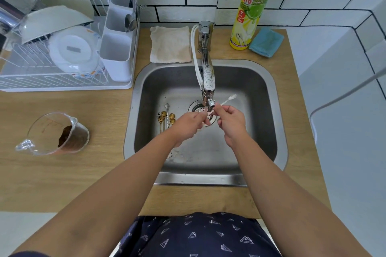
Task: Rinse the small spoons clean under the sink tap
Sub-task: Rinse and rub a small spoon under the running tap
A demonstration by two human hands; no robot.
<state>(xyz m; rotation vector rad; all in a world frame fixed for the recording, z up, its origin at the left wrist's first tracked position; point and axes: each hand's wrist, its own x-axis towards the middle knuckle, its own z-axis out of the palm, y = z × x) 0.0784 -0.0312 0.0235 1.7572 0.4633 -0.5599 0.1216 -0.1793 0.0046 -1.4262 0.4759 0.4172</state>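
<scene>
Dish rack [31,73] with bowls on the left; tipped glass jug [56,133] on the counter; stained cloth [170,44], yellow detergent bottle [252,6], blue sponge [266,41] behind.

Both bare forearms reach forward from the bottom of the view, converging toward the centre. Left hand [186,124] palm-down, fingers curled inward, fingertips pointing right toward the other hand. Right hand [230,120] slightly higher, thumb and forefinger pinched together, remaining fingers folded. Fingertips of both hands nearly meet; contact probably, blur makes it uncertain.
</scene>
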